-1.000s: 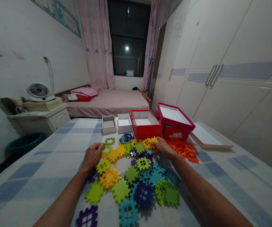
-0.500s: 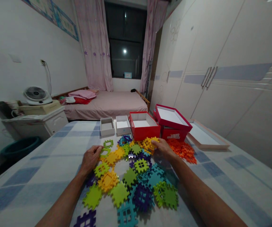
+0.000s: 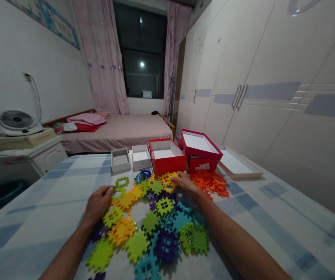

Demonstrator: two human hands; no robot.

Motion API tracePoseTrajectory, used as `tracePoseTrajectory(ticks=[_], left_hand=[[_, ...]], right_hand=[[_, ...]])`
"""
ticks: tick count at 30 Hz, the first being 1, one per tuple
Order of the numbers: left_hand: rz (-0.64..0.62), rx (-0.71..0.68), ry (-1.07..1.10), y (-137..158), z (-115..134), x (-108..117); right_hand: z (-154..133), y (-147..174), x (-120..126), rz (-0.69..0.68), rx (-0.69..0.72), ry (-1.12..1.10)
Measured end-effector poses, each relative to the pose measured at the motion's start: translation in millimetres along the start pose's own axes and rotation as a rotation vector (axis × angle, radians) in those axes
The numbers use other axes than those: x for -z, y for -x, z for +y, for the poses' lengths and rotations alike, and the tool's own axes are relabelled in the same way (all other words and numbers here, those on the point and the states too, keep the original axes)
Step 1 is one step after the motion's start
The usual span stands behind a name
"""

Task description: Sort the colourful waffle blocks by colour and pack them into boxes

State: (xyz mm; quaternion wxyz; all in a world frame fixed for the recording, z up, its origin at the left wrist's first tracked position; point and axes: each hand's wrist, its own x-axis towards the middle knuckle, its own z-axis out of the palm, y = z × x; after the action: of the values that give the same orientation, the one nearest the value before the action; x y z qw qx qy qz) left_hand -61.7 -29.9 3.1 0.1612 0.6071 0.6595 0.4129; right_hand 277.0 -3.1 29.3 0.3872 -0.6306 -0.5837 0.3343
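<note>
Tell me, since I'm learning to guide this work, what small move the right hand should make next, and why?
I'd probably have the right hand lift the yellow piece at its fingertips clear of the pile: the fingers are already there, and green pieces crowd close by, while the orange pieces lie in their own heap.

tiles (image 3: 137,245): smooth plastic | tablecloth (image 3: 39,223): matt cloth | wardrobe (image 3: 272,132): glossy | handles (image 3: 242,97): shiny metal
</note>
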Motion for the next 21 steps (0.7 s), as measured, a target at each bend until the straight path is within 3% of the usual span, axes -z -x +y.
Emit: tracePoseTrajectory(ticks=[8, 11, 13, 16, 21], left_hand=[[-0.010, 0.012, 0.007, 1.2, 5.0, 0.9], [-0.008, 0.005, -0.001, 1.6, 4.0, 0.5], [-0.003, 0.001, -0.007, 1.3, 2.9, 0.0], [0.001, -0.005, -0.006, 0.6, 2.7, -0.4], [-0.005, 0.016, -0.025, 0.6, 4.7, 1.1]], right_hand=[[-5.9, 6.5, -1.7, 0.040, 0.059, -0.128], [-8.9, 20.2, 11.8, 0.056, 0.095, -0.208], [-6.9, 30.0, 33.6, 0.073, 0.103, -0.251], [9.2, 41.4, 85.4, 0.152, 0.075, -0.335], [72.7, 53.1, 191.7, 0.619, -0.075, -0.239]])
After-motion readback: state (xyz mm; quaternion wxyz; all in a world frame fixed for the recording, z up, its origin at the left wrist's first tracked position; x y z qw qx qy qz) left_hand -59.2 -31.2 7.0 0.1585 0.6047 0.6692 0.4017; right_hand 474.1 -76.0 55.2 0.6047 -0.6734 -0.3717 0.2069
